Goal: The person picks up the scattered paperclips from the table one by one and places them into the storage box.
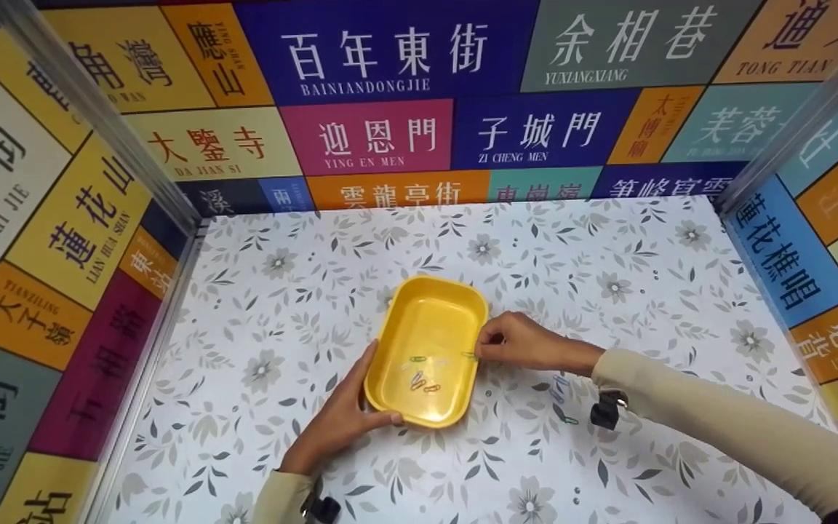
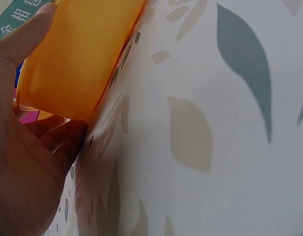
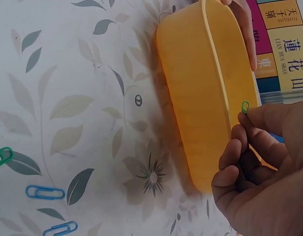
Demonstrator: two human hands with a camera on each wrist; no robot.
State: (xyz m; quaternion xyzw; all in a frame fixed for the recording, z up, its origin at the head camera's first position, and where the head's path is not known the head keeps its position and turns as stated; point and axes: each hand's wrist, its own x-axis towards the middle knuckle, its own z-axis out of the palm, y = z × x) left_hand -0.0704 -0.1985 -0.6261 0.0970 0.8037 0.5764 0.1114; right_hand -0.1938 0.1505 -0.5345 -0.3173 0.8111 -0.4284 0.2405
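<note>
A yellow plastic tray [image 1: 426,316] with rounded corners stands on the table. My left hand [image 1: 342,422] holds it at the near left corner, thumb at the near rim and fingers along the left side; the left wrist view shows the hand [image 2: 33,152] around the tray's end. At the right rim, my right hand [image 1: 524,342] pinches a green paper clip [image 3: 245,106] between thumb and index finger. Inside the tray lie several clips, among them a green paper clip [image 1: 417,359] and an orange paper clip [image 1: 431,388].
On the table right of the tray, below the right forearm, lie blue paper clips [image 3: 45,192] and another green paper clip [image 1: 570,420]. A white cloth with a grey leaf and flower print [image 1: 281,313] covers the tabletop. Panels with coloured signs [image 1: 368,138] enclose its back and sides.
</note>
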